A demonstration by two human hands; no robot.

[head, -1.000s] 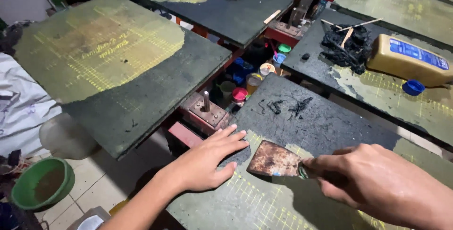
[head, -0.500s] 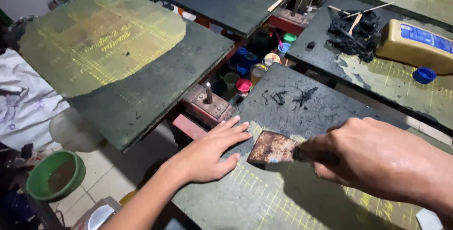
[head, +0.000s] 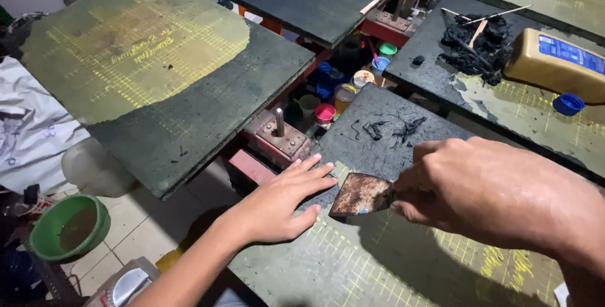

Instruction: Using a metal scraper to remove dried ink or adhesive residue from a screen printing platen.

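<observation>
My right hand [head: 485, 187] grips a scraper with a rusty flat blade [head: 362, 195], the blade laid on a dark printing board [head: 378, 250] marked with a yellow grid. My left hand [head: 280, 203] lies flat, fingers spread, on the board's left edge just beside the blade. Scraped-up black residue [head: 391, 130] sits in small curls on the board's far end.
A larger board [head: 157, 74] with a yellow-green patch stands to the left, a red metal bracket [head: 277, 137] between the boards. Small paint pots [head: 343, 96] cluster below. On the right board lie a black residue heap [head: 476, 45], a yellow bottle [head: 554, 61] and a blue cap [head: 568, 103]. A green bowl [head: 66, 228] sits on the floor.
Both hands and the scraper keep their hold and place on the board; the view has shifted slightly, so everything sits a little lower and nearer.
</observation>
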